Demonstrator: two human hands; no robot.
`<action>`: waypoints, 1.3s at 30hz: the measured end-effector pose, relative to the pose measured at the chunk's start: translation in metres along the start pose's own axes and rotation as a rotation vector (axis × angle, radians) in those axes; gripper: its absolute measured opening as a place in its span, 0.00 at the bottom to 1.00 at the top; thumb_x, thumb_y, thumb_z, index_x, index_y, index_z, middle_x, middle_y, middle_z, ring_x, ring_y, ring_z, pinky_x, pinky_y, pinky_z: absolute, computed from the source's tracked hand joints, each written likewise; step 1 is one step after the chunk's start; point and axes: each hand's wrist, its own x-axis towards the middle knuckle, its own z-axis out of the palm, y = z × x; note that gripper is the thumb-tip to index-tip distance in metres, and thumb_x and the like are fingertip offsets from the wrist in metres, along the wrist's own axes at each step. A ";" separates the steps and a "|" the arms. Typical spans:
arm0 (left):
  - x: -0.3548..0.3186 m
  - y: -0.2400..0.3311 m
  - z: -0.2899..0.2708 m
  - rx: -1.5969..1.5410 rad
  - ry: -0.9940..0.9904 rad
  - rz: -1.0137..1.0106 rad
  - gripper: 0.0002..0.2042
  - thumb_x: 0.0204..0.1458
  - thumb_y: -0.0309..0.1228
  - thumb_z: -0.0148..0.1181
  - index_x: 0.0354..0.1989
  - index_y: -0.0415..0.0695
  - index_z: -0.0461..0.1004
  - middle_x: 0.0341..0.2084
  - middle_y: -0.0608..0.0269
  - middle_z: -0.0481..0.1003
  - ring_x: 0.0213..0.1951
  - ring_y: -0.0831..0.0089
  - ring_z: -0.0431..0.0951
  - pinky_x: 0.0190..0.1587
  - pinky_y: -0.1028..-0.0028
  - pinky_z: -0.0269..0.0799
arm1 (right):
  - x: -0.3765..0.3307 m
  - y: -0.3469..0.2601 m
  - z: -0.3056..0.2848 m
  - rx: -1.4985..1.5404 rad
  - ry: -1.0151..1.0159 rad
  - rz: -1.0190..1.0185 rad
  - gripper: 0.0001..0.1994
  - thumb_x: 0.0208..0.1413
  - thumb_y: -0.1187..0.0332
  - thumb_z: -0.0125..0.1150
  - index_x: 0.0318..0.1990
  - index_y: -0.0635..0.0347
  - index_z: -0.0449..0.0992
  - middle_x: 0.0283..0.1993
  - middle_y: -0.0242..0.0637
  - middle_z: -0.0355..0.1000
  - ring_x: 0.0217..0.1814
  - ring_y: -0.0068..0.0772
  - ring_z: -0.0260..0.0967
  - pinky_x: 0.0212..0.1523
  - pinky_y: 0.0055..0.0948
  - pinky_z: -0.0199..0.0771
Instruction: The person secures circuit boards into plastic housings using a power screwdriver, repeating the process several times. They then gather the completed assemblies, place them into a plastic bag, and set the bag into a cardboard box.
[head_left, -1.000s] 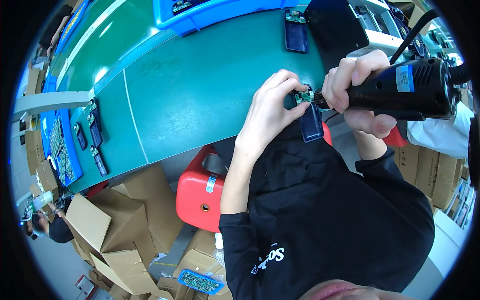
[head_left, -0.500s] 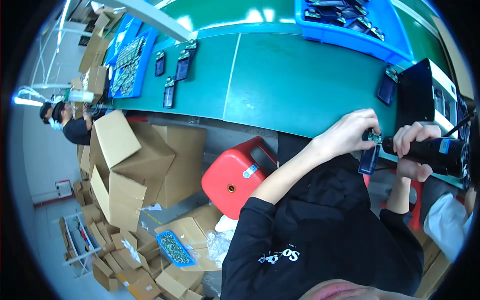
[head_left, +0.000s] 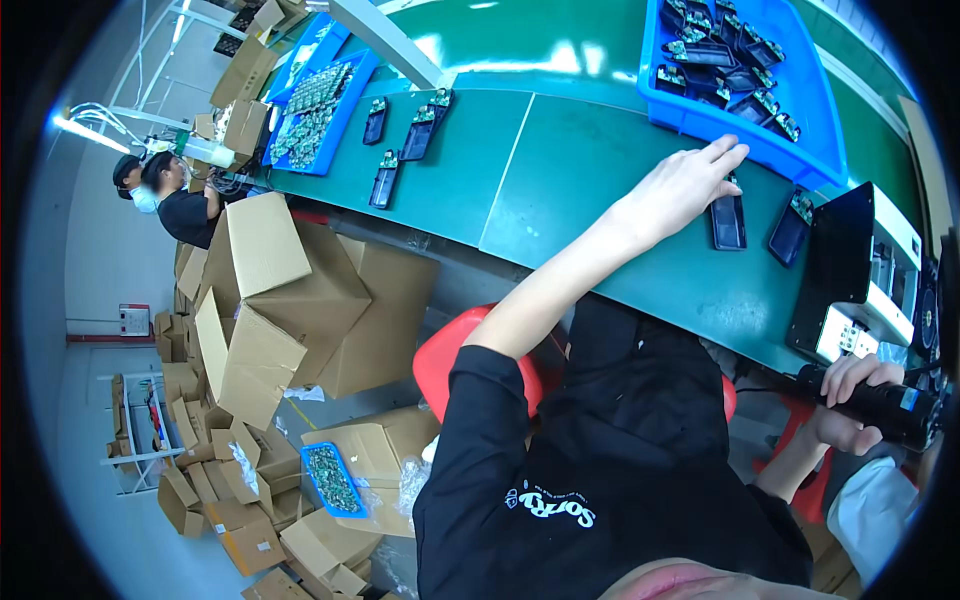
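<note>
Left hand (head_left: 685, 185): stretched forward over the green worktop (head_left: 590, 170), fingers spread and flat, gripping nothing.
Dark device (head_left: 727, 221): flat on the worktop just beside the left fingertips, under the front wall of the blue bin (head_left: 740, 125).
Second dark device (head_left: 790, 228): lies just right of the first.
Right hand (head_left: 845, 400): closed around a black electric screwdriver (head_left: 895, 410), held low, well apart from the devices.
Black box unit (head_left: 850, 270): stands between them.

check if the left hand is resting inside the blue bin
No, the left hand lies on the green bench top just in front of the blue bin, its fingertips touching a dark flat part outside it.
</note>
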 end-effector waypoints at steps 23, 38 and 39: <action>-0.111 -0.182 -0.257 0.552 -0.012 -0.574 0.15 0.45 0.26 0.67 0.44 0.42 0.79 0.40 0.51 0.79 0.43 0.57 0.80 0.48 0.67 0.72 | -0.003 -0.017 -0.028 -0.033 0.103 -0.055 0.35 0.46 0.37 0.65 0.43 0.58 0.60 0.24 0.31 0.60 0.18 0.20 0.58 0.19 0.17 0.61; -0.082 -0.019 -0.112 0.077 -0.314 -0.363 0.16 0.42 0.20 0.68 0.43 0.39 0.78 0.40 0.60 0.76 0.37 0.69 0.75 0.45 0.72 0.71 | 0.054 -0.062 -0.035 -0.198 -0.089 -0.333 0.37 0.50 0.27 0.48 0.44 0.57 0.61 0.23 0.30 0.60 0.16 0.19 0.57 0.18 0.18 0.61; -0.081 -0.014 -0.107 0.056 -0.296 -0.333 0.17 0.41 0.20 0.69 0.43 0.39 0.78 0.40 0.60 0.76 0.39 0.69 0.76 0.45 0.72 0.71 | 0.055 -0.058 -0.033 -0.203 -0.092 -0.328 0.37 0.50 0.27 0.48 0.44 0.57 0.61 0.23 0.30 0.60 0.16 0.19 0.57 0.18 0.18 0.61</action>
